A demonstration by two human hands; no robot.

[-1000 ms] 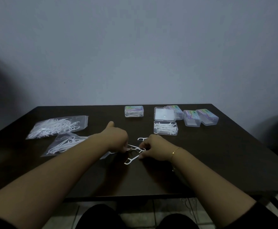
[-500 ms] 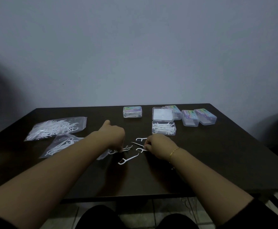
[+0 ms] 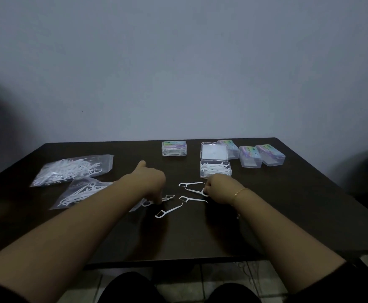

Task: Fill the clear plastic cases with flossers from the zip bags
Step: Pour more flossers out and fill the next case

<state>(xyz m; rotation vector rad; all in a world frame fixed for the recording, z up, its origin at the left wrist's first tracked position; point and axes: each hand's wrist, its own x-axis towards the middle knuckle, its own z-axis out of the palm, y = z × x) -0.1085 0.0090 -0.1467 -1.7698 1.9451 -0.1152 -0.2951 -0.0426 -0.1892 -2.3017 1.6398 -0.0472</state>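
Several loose white flossers [image 3: 168, 211] lie on the dark table [image 3: 287, 215] between my hands. My left hand [image 3: 148, 182] has its fingers curled down onto two flossers [image 3: 167, 197] by the near zip bag [image 3: 80, 193], with the thumb sticking out. My right hand [image 3: 220, 189] pinches the end of one flosser [image 3: 195, 190] just in front of the open clear case [image 3: 215, 169]. That case is partly filled with flossers and its lid [image 3: 214, 152] stands up behind it. A fuller zip bag [image 3: 73, 169] lies at the far left.
A closed case [image 3: 174, 148] with flossers inside stands at the back centre. Three more closed cases [image 3: 250, 157] sit at the back right, beside the open lid. The table's front edge [image 3: 178, 259] is near my knees, and a wall rises behind the table.
My hands have drawn apart; the right hand moved right and toward the open case with a flosser. The loose flossers now lie spread out between the hands.
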